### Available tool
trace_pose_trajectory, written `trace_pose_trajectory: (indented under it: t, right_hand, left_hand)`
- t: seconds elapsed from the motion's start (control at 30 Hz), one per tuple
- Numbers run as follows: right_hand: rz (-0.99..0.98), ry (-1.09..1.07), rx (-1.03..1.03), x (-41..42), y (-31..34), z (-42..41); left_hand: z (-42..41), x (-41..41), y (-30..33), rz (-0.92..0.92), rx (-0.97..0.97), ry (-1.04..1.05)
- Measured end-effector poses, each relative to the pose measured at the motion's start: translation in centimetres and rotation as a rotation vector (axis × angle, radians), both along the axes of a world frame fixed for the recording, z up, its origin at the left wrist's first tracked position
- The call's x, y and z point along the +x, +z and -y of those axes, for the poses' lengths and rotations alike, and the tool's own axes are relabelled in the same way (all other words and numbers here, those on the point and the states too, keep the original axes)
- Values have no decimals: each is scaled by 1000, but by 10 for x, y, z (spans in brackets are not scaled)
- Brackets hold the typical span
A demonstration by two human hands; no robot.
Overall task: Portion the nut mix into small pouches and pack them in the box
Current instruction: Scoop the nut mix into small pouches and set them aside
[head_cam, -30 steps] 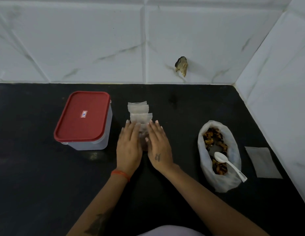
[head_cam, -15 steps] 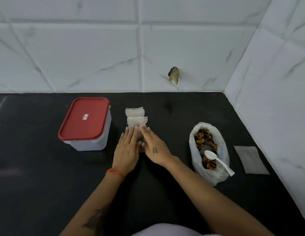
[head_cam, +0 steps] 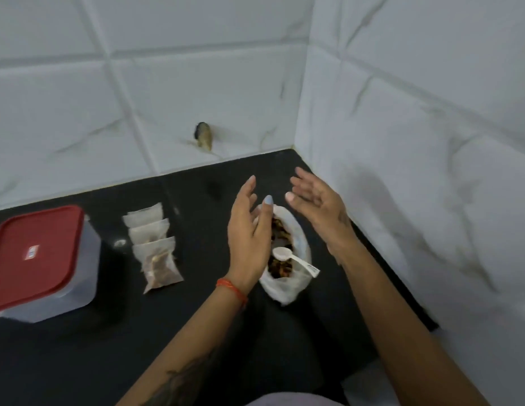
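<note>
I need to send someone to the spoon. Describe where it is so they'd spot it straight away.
Start at the corner where the two white tiled walls meet over the black counter. In front of that corner sits an open white plastic bag of dark nut mix. The spoon lies on the mix with its handle over the bag's rim; it is small, white plastic, the only utensil there.

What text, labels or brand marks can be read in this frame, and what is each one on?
None can be read.
Small red and white sticker on the red lid of the box: print too blurred to read.
Tattoo on the left forearm: blurred, no letters can be made out.
</note>
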State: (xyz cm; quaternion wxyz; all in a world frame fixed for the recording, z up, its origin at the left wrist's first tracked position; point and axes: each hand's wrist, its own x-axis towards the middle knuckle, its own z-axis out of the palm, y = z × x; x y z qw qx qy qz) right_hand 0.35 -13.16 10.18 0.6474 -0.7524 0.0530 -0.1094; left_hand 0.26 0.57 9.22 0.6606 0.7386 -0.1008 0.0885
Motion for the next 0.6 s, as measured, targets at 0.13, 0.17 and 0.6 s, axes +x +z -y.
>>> trace_pose_trajectory:
  t: [0.13, 0.17, 0.6]
  right_hand:
    - [-77, -310, 0, -16, -24, 55]
    - [-117, -365, -34, -19, -34, 66]
    - [-416, -369, -603, -29, -111, 96]
  left_hand:
    - [66, -7, -19, -153, -25, -193]
    - [81, -9, -26, -208, -7, -245]
    - [149, 1, -74, -790, 61, -290]
